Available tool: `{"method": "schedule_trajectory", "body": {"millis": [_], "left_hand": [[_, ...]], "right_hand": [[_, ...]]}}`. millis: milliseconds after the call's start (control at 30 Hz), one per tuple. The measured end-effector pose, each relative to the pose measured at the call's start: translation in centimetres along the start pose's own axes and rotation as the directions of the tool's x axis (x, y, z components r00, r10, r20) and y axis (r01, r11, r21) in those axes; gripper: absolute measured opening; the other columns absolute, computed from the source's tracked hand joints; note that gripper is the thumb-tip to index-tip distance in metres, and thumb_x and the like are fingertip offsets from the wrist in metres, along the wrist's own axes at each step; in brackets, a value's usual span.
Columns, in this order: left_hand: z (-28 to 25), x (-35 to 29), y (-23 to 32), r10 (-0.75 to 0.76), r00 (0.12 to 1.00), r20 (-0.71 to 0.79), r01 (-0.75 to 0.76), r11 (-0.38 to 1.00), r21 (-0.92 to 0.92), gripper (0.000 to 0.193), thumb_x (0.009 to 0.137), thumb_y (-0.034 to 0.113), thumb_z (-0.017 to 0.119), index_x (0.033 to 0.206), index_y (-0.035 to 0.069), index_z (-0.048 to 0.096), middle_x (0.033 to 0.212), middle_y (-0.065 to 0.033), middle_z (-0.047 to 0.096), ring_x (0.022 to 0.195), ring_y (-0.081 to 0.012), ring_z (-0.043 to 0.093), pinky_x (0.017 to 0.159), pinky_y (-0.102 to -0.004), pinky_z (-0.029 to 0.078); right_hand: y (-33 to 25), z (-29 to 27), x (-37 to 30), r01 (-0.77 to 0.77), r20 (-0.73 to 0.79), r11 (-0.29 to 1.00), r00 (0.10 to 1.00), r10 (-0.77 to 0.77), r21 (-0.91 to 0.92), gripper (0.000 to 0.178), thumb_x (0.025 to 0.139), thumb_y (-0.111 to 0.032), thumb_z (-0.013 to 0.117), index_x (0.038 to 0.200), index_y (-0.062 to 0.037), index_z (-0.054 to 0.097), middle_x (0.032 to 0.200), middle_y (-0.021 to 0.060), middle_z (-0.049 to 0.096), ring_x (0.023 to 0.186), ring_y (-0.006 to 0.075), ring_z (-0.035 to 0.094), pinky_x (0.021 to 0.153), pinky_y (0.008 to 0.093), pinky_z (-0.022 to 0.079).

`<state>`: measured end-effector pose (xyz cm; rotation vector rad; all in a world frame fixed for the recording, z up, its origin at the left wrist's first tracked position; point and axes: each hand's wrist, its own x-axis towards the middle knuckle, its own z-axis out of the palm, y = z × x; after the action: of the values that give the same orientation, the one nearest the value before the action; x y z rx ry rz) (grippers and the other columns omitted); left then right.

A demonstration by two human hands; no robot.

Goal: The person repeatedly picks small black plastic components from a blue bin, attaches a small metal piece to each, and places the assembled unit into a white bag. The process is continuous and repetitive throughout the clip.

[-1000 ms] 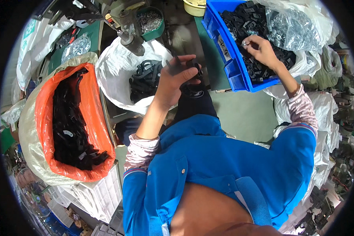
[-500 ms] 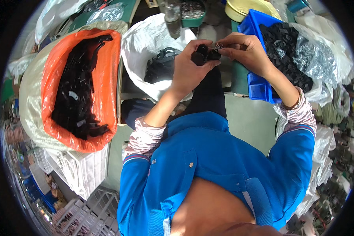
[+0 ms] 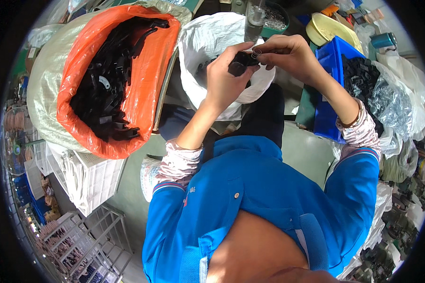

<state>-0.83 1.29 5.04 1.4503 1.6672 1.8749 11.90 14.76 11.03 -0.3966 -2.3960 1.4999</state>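
Observation:
My left hand (image 3: pixel 222 79) is closed round a dark black plastic part (image 3: pixel 237 68) with a rounded end. Fingertips of my right hand (image 3: pixel 290 53) pinch a small metal coil spring (image 3: pixel 256 53) right by that part's upper end. Whether the spring sits inside the part or only touches it, I cannot tell. Both hands are raised close together over the right side of a white sack (image 3: pixel 193 40), which has dark pieces inside, partly hidden behind my left hand.
To the left bulges a large sack with an orange liner (image 3: pixel 148 89), full of black plastic parts (image 3: pixel 101 85). A blue bin (image 3: pixel 329 115) of black pieces stands at right, near a yellow basin (image 3: pixel 318 28). A clear bottle (image 3: pixel 254 21) rises behind my hands.
The view has shifted, so the sacks and bins appear displaced. My hands now appear over the white sack's right side, and the spring is still pinched beside the black part.

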Motion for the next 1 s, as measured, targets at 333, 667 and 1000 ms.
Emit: {"method": "schedule_trajectory", "body": {"millis": [333, 667, 1000], "left_hand": [[-1.4, 0.1, -0.7, 0.153, 0.988, -0.015, -0.149, 0.979, 0.141, 0.040, 0.071, -0.003, 0.075, 0.108, 0.003, 0.061, 0.092, -0.0088, 0.066, 0.084, -0.0127, 0.063, 0.077, -0.0261, 0.051], [-2.0, 0.0, -0.2, -0.149, 0.958, -0.245, 0.110, 0.980, -0.167, 0.031, 0.074, 0.002, 0.076, 0.100, 0.001, 0.060, 0.084, -0.0019, 0.060, 0.077, -0.0070, 0.056, 0.070, -0.0205, 0.047], [-3.5, 0.1, -2.2, 0.093, 0.993, -0.074, -0.092, 0.995, 0.028, 0.015, 0.077, 0.000, 0.068, 0.091, -0.002, 0.064, 0.097, -0.0089, 0.065, 0.089, -0.0154, 0.060, 0.084, -0.0272, 0.045]], "right_hand": [[0.0, 0.6, 2.2, 0.369, 0.120, 0.842, 0.929, -0.351, -0.394, 0.015, 0.083, -0.002, 0.065, 0.098, 0.0002, 0.069, 0.082, 0.0048, 0.063, 0.073, 0.0116, 0.061, 0.064, 0.0232, 0.050], [2.5, 5.4, 0.1, -0.112, -0.022, 0.899, 0.991, 0.134, 0.424, 0.037, 0.090, -0.014, 0.059, 0.123, 0.0021, 0.053, 0.105, 0.0122, 0.063, 0.091, 0.0176, 0.063, 0.080, 0.0291, 0.051], [4.2, 6.9, -1.2, -0.095, -0.145, 0.702, 0.950, 0.275, 0.706, 0.031, 0.090, -0.009, 0.058, 0.117, 0.0055, 0.056, 0.103, 0.0128, 0.063, 0.093, 0.0196, 0.063, 0.085, 0.0325, 0.051]]}}
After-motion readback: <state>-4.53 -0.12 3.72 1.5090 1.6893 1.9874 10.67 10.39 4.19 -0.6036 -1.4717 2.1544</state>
